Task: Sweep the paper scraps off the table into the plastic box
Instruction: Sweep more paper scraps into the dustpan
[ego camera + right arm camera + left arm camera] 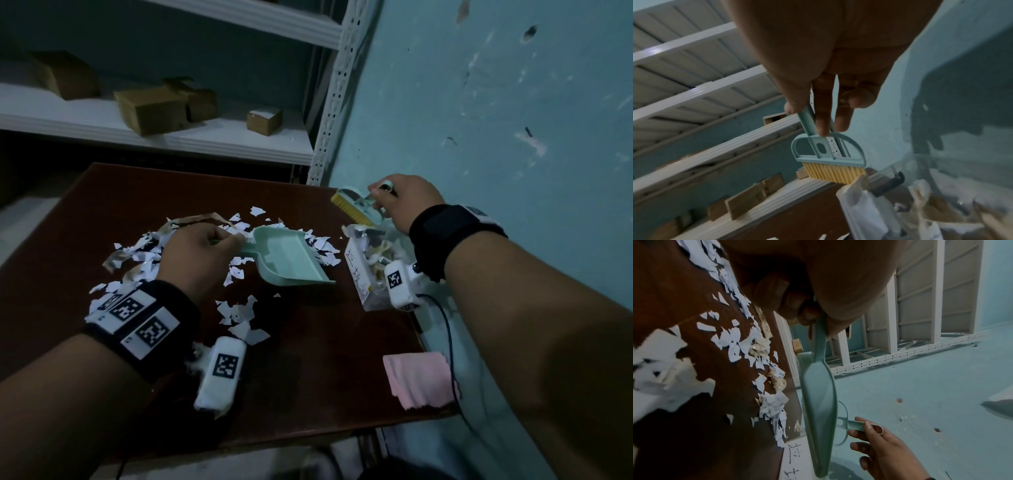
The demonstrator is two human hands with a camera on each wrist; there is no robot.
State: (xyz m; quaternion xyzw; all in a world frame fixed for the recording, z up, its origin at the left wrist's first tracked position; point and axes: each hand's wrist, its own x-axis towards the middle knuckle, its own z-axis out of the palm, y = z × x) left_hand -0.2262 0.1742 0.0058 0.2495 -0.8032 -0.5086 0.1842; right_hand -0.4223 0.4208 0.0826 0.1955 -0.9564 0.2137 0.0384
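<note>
The dustpan (pixel 286 255) is gripped by its handle in the left hand (pixel 197 255) among the paper scraps (pixel 239 317), while the brush (pixel 354 205), pinched in the right hand (pixel 406 200), is held over the plastic box (pixel 359 270) to their right.

Right hand (pixel 830 65) grips the brush (pixel 828 155) handle, bristles just above the plastic box (pixel 941 170) rim

Smooth mint plastic dustpan (pixel 287 255), torn white paper scraps (pixel 144 250), matt brown wooden table (pixel 325 359), clear plastic box (pixel 368 274)
</note>
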